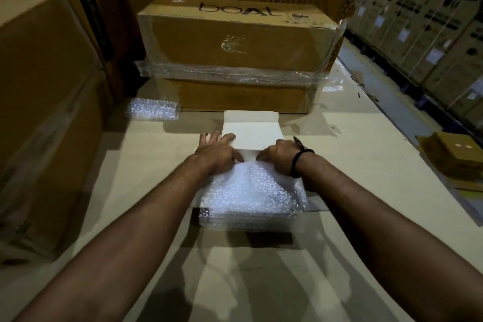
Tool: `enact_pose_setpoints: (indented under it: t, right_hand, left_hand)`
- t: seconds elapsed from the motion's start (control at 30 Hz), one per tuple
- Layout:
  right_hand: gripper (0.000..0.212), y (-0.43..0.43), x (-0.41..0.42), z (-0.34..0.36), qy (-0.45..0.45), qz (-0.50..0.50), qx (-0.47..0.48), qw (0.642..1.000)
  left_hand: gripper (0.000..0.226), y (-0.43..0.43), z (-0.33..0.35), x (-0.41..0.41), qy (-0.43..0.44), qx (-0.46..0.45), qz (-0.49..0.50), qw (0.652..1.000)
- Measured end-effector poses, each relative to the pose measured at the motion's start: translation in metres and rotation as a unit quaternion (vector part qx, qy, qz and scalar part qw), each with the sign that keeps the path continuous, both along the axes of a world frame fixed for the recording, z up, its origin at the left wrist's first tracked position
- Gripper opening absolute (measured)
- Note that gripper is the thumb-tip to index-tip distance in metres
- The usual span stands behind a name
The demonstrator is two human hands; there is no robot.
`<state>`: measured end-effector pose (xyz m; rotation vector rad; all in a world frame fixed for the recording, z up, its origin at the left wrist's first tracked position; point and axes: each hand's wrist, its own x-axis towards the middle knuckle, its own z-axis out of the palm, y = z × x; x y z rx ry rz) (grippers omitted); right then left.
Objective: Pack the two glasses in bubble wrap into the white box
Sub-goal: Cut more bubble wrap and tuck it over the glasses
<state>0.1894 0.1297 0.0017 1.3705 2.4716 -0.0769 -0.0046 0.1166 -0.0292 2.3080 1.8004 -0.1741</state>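
White box (250, 155), lid (253, 131) flipped away; left hand (218, 150) splayed on lid, right hand (278, 157) apparently pinching bubble wrap (251, 191) inside.

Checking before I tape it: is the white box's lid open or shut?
Open. The lid is swung back, away from the person, and the bubble wrap bulges uncovered where the lid would close.

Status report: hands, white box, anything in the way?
Left hand spread on open lid; right hand curled at far edge of bubble wrap, grip unclear. White box filled, glasses not visible. Nothing blocking lid.
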Motion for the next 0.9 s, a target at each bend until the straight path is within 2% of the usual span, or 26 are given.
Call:
enact_pose_setpoints:
  t: [0.07,0.17,0.27,0.33,0.4,0.47,0.53,0.57,0.67,0.77,0.83,0.9]
  right_hand:
    - [0.045,0.005,0.01,0.004,0.014,-0.007,0.031,0.999]
    - [0.041,0.003,0.017,0.0,-0.039,-0.013,0.03,0.999]
    - [0.043,-0.005,0.017,-0.007,-0.061,-0.012,0.033,0.998]
    - [0.044,-0.005,0.018,-0.008,-0.051,-0.011,0.036,0.998]
    - [0.045,-0.003,0.019,-0.005,-0.032,-0.016,0.021,0.999]
    - [0.037,0.004,0.025,-0.002,0.025,-0.041,0.019,0.999]
    - [0.029,0.007,0.033,0.003,0.06,-0.062,0.048,0.995]
    - [0.027,0.005,0.034,0.005,0.049,-0.064,0.058,0.995]
    - [0.029,-0.002,0.031,0.002,-0.032,-0.038,0.073,0.996]
    - [0.031,0.0,0.023,-0.018,-0.097,-0.018,0.085,0.992]
    - [0.031,0.005,0.021,-0.027,-0.119,-0.017,0.09,0.989]
    - [0.031,0.009,0.024,-0.027,-0.105,-0.017,0.067,0.992]
  left_hand:
    - [0.027,0.0,0.001,-0.002,-0.012,0.035,-0.002,0.999]
    - [0.017,-0.002,0.003,-0.003,-0.027,0.116,0.001,0.993]
    - [0.019,0.001,0.008,-0.011,-0.04,0.166,0.017,0.985]
    - [0.026,0.002,0.013,-0.018,-0.018,0.119,0.021,0.993]
    - [0.033,0.0,0.017,-0.019,0.019,0.035,0.029,0.999]
    - [0.036,-0.002,0.017,-0.015,0.048,-0.007,0.033,0.998]
    - [0.035,-0.003,0.014,-0.011,0.067,0.005,0.032,0.997]
    - [0.034,-0.003,0.012,-0.009,0.072,0.022,0.035,0.997]
    - [0.028,-0.003,0.007,-0.003,0.086,0.095,0.035,0.991]
    - [0.023,-0.003,0.01,-0.004,0.06,0.165,0.037,0.984]
    - [0.025,-0.004,0.013,-0.01,0.044,0.141,0.042,0.988]
    - [0.029,-0.006,0.014,-0.016,0.048,0.067,0.04,0.996]
